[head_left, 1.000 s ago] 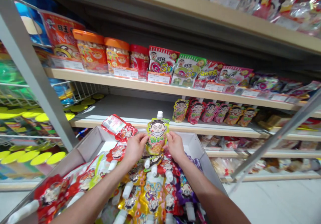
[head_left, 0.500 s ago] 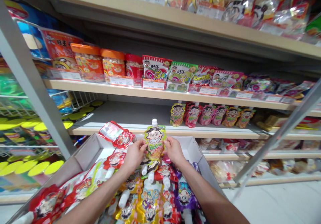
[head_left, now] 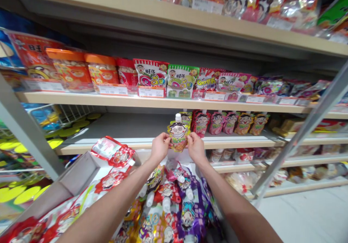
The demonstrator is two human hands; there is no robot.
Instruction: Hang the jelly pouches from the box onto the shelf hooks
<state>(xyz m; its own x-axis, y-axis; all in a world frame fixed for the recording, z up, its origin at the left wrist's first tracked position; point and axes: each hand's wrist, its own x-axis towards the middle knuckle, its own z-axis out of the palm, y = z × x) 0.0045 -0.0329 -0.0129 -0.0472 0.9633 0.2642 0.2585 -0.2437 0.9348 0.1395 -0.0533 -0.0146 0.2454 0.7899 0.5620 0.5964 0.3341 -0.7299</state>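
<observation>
A yellow spout pouch (head_left: 178, 135) with a cartoon face and a white cap is held upright between both hands. My left hand (head_left: 160, 147) pinches its left edge and my right hand (head_left: 195, 148) pinches its right edge. The pouch hangs in front of the middle shelf (head_left: 130, 141), just left of a row of similar pouches (head_left: 228, 122) standing there. Below my arms a grey box (head_left: 78, 176) is filled with several more spout pouches (head_left: 174, 206) in red, yellow and purple.
The shelf above carries orange-lidded jars (head_left: 101, 69) and candy bags (head_left: 179, 77) behind price tags. A grey upright post (head_left: 24, 130) stands at the left, a slanted metal bar (head_left: 301, 134) at the right. Wire baskets with yellow lids (head_left: 16, 145) sit far left. Pale floor (head_left: 304, 214) lies at the lower right.
Both hands have carried the yellow pouch up and forward, away from the box and toward the middle shelf's row of pouches. The view has shifted to the right and upward.
</observation>
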